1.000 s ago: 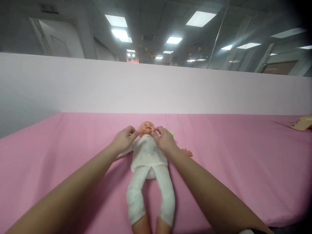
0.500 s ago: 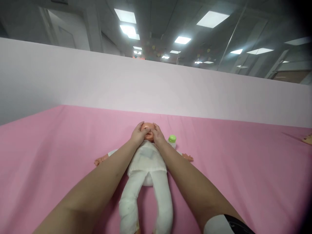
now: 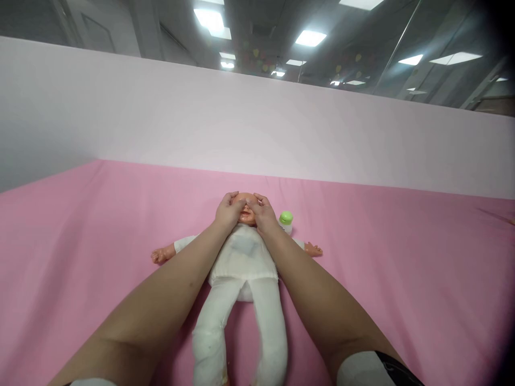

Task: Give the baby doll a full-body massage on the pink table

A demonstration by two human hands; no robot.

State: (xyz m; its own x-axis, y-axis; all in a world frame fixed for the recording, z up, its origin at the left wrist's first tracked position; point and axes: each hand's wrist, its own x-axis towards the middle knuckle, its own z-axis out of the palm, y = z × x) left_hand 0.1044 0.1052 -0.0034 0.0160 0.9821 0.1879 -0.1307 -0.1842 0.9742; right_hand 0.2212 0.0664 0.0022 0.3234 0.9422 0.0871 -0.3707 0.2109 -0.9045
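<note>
A baby doll [image 3: 243,257] in a white suit lies on its back in the middle of the pink sheet [image 3: 402,268], head toward 12 o'clock, legs toward 6 o'clock, and arms out to 9 and 3 o'clock. The left hand [image 3: 228,210] lies on the 9 o'clock side of the doll's face, fingers curved and together, pinching nothing. The right hand [image 3: 263,213] mirrors it on the 3 o'clock side, and the fingertips of both meet over the forehead. A small bottle with a green cap [image 3: 286,221] stands just beside the right hand, at 3 o'clock of the head. A pale partition wall [image 3: 241,128] rises at 12 o'clock behind the sheet.
</note>
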